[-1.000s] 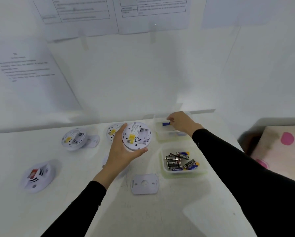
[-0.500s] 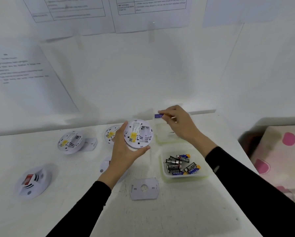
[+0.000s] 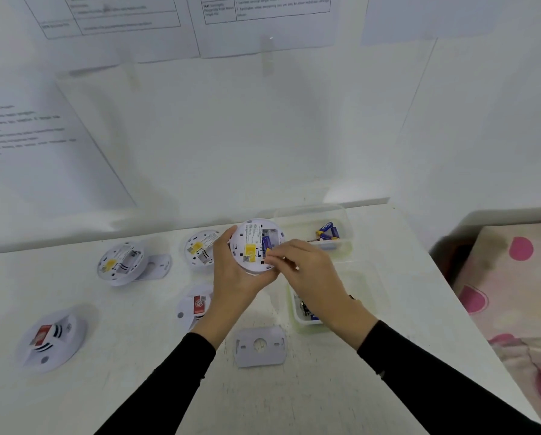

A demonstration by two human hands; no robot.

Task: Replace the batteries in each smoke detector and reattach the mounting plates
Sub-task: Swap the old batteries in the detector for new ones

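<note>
White laminate, scuffed and faintly speckled, makes up the counter (image 3: pixel 310 400), which runs into a corner of pale walls hung with printed sheets (image 3: pixel 112 23). At three o'clock, beyond the counter's edge, lies a bed (image 3: pixel 514 296) under a cream cover with pink spots.

Near the middle, the left hand (image 3: pixel 234 277) is wrapped around the held smoke detector (image 3: pixel 256 246), lifted off the surface with its back facing up, a yellow label showing. The right hand (image 3: pixel 310 274) pinches a purple battery (image 3: pixel 266 244) with fingertips pressed together, the cell lying in the open battery bay.

At two o'clock from the hands sits a clear tub (image 3: pixel 341 221) against the wall with a few blue batteries in it. Just at four o'clock a second tub (image 3: pixel 297 318) is mostly hidden by the right wrist. At six o'clock a loose mounting plate (image 3: pixel 260 346) lies flat.

Towards nine o'clock, one open detector (image 3: pixel 121 262) rests partly on another plate (image 3: pixel 156 266), and a second open one (image 3: pixel 200 249) sits just beside the left hand. A face-up detector (image 3: pixel 195 304) with a red tag lies under the left forearm; another (image 3: pixel 52 337) sits well apart at eight o'clock.
</note>
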